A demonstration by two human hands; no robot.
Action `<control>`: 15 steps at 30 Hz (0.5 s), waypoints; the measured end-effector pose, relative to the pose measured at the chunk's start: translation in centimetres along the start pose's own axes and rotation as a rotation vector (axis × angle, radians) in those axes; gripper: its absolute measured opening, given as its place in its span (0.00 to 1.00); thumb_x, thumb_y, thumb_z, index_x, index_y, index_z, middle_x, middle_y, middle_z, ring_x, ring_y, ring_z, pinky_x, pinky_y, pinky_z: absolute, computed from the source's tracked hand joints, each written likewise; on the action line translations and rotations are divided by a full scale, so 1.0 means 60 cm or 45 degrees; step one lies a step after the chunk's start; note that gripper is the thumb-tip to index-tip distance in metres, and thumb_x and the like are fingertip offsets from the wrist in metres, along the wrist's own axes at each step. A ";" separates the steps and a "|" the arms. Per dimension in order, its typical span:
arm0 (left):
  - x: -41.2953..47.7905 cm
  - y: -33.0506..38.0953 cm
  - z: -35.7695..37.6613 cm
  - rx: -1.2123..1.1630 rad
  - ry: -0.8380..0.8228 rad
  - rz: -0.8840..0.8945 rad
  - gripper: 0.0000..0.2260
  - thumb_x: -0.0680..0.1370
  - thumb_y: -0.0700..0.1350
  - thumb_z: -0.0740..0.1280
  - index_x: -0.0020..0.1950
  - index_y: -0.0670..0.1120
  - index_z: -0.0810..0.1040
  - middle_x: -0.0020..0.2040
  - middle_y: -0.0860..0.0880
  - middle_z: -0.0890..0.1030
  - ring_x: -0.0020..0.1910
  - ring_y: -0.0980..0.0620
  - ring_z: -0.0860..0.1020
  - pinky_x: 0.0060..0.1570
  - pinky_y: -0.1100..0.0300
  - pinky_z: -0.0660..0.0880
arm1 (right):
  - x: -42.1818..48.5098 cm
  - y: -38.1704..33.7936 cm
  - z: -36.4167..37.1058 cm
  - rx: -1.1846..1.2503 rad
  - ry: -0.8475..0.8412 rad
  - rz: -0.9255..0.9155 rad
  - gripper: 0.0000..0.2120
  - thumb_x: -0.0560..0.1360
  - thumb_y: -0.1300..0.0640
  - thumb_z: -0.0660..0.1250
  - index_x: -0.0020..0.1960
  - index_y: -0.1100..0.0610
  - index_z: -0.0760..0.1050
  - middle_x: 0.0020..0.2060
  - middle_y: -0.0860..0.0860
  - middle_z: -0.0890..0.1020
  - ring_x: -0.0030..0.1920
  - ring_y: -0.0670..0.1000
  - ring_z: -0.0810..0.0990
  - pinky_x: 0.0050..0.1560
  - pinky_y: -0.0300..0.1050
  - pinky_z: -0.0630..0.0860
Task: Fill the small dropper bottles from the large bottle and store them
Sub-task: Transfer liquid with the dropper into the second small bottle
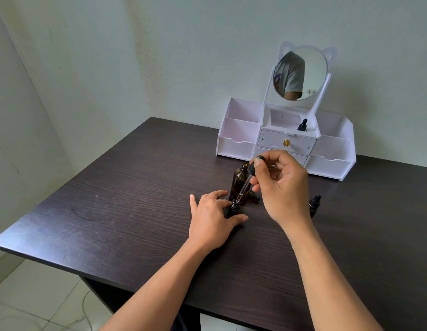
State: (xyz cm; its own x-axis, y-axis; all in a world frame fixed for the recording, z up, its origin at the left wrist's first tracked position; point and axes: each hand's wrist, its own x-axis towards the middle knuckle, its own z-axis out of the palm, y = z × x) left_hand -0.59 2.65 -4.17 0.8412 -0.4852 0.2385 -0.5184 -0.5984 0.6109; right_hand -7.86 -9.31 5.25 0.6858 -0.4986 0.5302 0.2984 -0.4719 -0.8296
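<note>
Glass pipette (243, 188) slants down from the right hand (283, 185), whose fingers pinch the dropper bulb at frame centre; its tip sits at the open small bottle's (234, 207) narrow neck. The left hand (212, 218) clasps that bottle. A squeeze off-centre would probably spill liquid; a nudge could topple the uncapped large amber bottle (240, 182) just behind. Dark wood-grain table (112, 199), pale walls, and a white mirrored organiser (285, 142) at upper right holding one stored bottle (302, 125).

Left hand (211, 217): palm down, low, thumb and fingers curled in a loose grasp. Right hand (280, 185): raised, thumb and forefinger pinched. Both forearms extended.
</note>
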 end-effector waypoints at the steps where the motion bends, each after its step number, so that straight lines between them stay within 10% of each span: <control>1: 0.000 0.000 0.000 -0.002 0.003 -0.001 0.22 0.71 0.66 0.70 0.60 0.55 0.82 0.71 0.58 0.71 0.72 0.57 0.64 0.75 0.38 0.41 | 0.000 0.001 0.001 -0.004 -0.012 0.008 0.03 0.79 0.61 0.67 0.50 0.61 0.77 0.40 0.55 0.83 0.34 0.50 0.83 0.32 0.40 0.80; 15: 0.001 0.000 0.001 -0.003 -0.002 0.002 0.21 0.72 0.66 0.69 0.59 0.56 0.82 0.72 0.58 0.70 0.73 0.57 0.63 0.75 0.39 0.39 | 0.001 0.013 0.000 0.005 -0.080 0.103 0.05 0.76 0.61 0.72 0.50 0.56 0.79 0.40 0.52 0.82 0.38 0.51 0.84 0.34 0.41 0.80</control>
State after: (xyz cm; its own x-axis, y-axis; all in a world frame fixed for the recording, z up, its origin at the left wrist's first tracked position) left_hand -0.57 2.57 -4.18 0.8402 -0.4873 0.2380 -0.5192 -0.5962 0.6123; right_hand -7.58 -9.71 4.60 0.7477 -0.4885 0.4498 0.2429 -0.4292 -0.8699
